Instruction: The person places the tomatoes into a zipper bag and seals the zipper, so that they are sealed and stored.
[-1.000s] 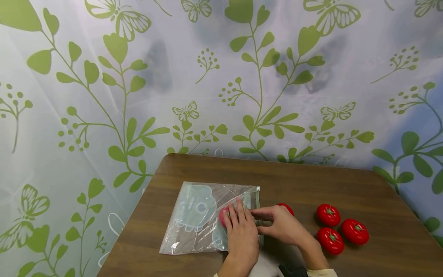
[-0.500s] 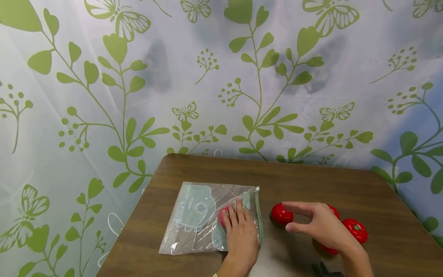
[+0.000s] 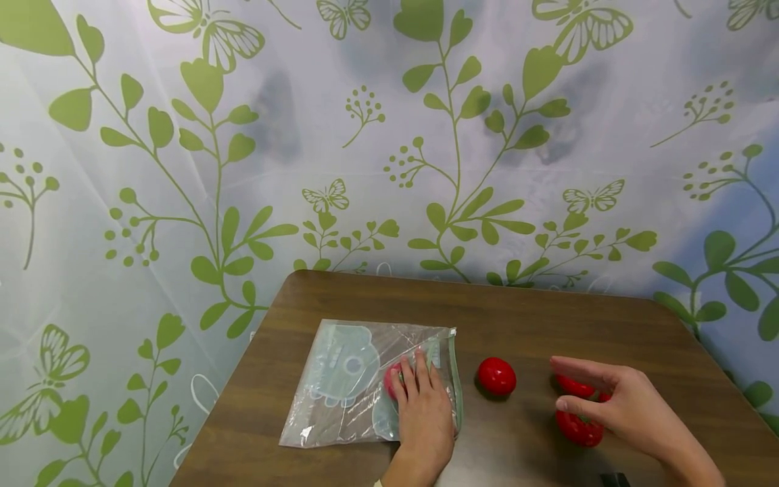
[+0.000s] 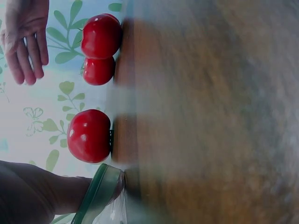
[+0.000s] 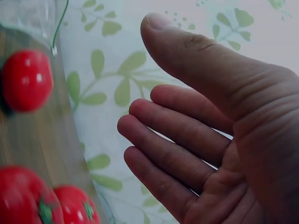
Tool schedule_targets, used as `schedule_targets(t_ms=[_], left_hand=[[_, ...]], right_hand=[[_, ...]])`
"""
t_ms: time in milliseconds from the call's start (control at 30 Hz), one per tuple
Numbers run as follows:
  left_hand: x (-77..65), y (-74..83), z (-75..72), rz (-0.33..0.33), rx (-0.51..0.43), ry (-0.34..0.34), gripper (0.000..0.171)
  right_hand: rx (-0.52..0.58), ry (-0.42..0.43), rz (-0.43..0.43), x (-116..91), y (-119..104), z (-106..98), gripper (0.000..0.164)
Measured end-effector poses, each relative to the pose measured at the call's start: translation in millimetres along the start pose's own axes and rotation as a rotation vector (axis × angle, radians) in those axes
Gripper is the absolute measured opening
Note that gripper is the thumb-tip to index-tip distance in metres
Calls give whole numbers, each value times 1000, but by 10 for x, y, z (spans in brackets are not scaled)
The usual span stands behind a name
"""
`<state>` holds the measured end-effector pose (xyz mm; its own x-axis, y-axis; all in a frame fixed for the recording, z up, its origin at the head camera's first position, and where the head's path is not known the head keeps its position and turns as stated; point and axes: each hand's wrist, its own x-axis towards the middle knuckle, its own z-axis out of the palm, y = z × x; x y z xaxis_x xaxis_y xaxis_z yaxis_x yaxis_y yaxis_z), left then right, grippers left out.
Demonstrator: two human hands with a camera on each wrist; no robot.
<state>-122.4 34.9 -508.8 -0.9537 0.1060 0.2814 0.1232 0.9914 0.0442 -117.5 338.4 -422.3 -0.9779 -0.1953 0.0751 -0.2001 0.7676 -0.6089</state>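
Observation:
My left hand (image 3: 426, 416) rests with its fingers extended on a clear zip bag (image 3: 304, 409) with pale blue print. A red tomato (image 3: 391, 380) shows inside the bag, partly hidden by those fingers. Green trim (image 4: 96, 193) edges the bag's right-hand mouth. Right of it a loose tomato (image 3: 497, 376) sits on the table. My right hand (image 3: 639, 409) is held above more tomatoes (image 3: 577, 431) farther right, its thumb and fingers spread apart and nothing between them. In the right wrist view, two tomatoes with green stem tops (image 5: 45, 211) lie below the right fingers (image 5: 163, 135).
The brown wooden table (image 3: 365, 291) has rounded far corners. Behind it hangs a pale curtain (image 3: 341, 135) printed with green leaves and butterflies. A black object (image 3: 615, 479) shows at the bottom edge near the right forearm.
My right hand has left the bag's mouth and moved right, over the tomato group. The loose tomato beside the bag has come into full view. The left hand stays put on the bag.

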Motion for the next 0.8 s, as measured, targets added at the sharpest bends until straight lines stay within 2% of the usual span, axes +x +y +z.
schedule_targets(t_ms=[167,367,633,800], left_hand=[[-3,3,-5,-2,-4,-11,87],[2,2,-1,0,-6,-4,88],[4,-6,-22,4,-22,-52,96],[7,-9,-31,0,-34,-55,96]], right_hand=[[-61,27,69,-99,179,-118,62],[-91,61,96,-187,391,-214,65],[-35,86,156,-312,606,-307,69],[5,149,119,-393,762,-322,66]])
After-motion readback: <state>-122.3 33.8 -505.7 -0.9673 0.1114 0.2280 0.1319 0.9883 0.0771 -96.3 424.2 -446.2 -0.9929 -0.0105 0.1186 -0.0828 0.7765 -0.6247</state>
